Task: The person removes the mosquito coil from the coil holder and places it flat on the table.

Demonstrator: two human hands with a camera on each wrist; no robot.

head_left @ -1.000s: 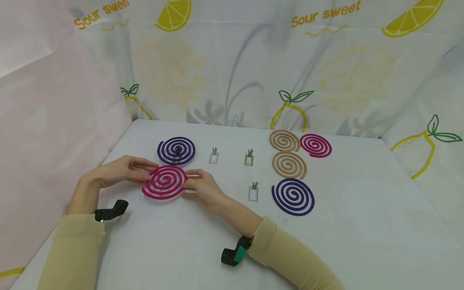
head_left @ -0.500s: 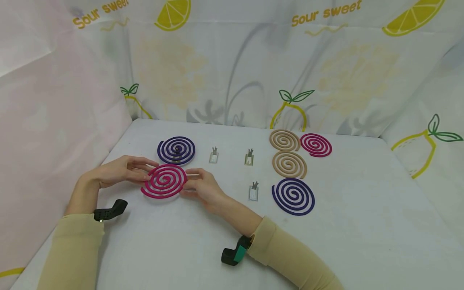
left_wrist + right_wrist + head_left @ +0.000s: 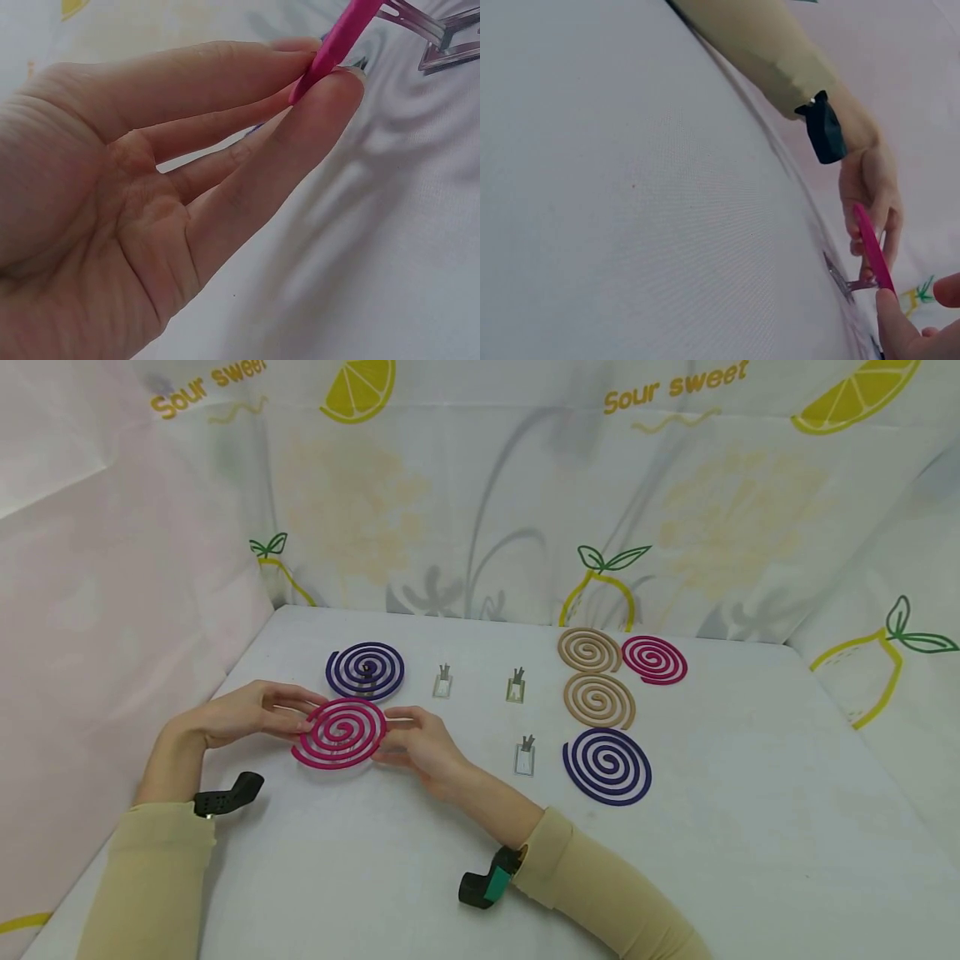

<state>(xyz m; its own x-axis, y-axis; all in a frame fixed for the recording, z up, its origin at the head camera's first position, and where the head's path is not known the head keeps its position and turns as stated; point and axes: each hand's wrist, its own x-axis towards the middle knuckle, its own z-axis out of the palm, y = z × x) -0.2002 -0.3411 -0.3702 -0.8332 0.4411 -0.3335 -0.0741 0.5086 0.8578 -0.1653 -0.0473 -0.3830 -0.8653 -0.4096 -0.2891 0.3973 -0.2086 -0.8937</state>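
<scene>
A pink mosquito coil (image 3: 330, 767) lies flat between my two hands, raised off the white table. My left hand (image 3: 247, 714) pinches its left edge between thumb and finger, as the left wrist view shows up close. At the opposite edge, my right hand (image 3: 427, 752) holds the coil with its fingertips; part of that grip is hidden. Under the coil stands a small metal coil stand (image 3: 450, 37), its prong reaching up to the coil. Just behind, a dark blue coil (image 3: 367, 667) sits on a stand of its own.
Three bare metal stands, a back left one (image 3: 442, 683), a back right one (image 3: 515, 687) and a front one (image 3: 524, 758), are on the table. Farther right lie two tan coils (image 3: 597, 699), a second pink coil (image 3: 654, 660) and another blue coil (image 3: 608, 765). Printed cloth walls surround the table.
The pink coil has shifted very slightly toward the back and left. Both hands stay at its edges in nearly the same pose. Everything else looks unchanged.
</scene>
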